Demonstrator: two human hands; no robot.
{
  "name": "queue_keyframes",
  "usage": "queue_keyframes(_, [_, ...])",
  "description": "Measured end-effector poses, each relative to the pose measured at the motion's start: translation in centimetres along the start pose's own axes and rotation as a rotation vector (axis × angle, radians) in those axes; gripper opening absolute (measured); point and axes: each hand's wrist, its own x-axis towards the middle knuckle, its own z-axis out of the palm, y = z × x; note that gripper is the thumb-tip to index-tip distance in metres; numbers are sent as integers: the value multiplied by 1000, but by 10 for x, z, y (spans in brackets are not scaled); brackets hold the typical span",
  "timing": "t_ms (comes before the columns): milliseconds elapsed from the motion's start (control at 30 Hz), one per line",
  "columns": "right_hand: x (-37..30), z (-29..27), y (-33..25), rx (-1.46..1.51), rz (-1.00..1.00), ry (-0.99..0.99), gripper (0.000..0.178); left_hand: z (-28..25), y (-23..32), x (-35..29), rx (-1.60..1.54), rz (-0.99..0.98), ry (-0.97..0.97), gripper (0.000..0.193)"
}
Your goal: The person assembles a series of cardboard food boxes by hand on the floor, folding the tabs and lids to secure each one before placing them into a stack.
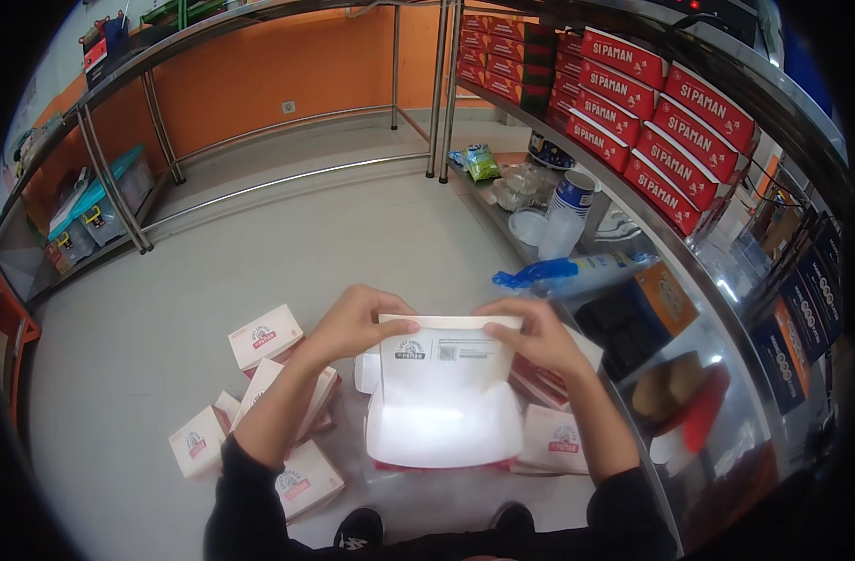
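In front of me is an open cardboard food box (pixel 443 432), white inside, with a strip of red showing along its lower edge. Its raised lid (pixel 446 377) carries printing and faces me. My left hand (pixel 364 321) pinches the lid's top edge near its left corner, thumb on the near side. At the right end of that edge, my right hand (pixel 530 335) grips in the same way. The fingers behind the lid are partly hidden. A small side flap (pixel 366 372) sticks out beside the lid on the left.
Closed cream boxes (pixel 265 337) lie on the floor left of me, with more cream boxes (pixel 551 438) to the right. Along the right stands a metal shelf with stacked red boxes (pixel 624 93), a stack of paper cups (pixel 572 194) and a blue-and-clear plastic package (pixel 577 273). Lidded bins (pixel 100 210) stand far left.
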Motion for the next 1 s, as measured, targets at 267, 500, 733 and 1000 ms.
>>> queue_keyframes(267, [2,4,-14,-523,-36,97,22,23,-38,11,-429,31,142,41])
queue_keyframes(500, [4,4,-16,-477,-266,397,19,15,-56,-4,-837,-224,-268,64])
queue_keyframes(733, [10,-26,-3,-320,-111,32,24,21,-60,3,-491,-184,-139,54])
queue_keyframes(1000, [-6,17,-8,-964,16,-378,48,37,-38,2,-388,240,82,45])
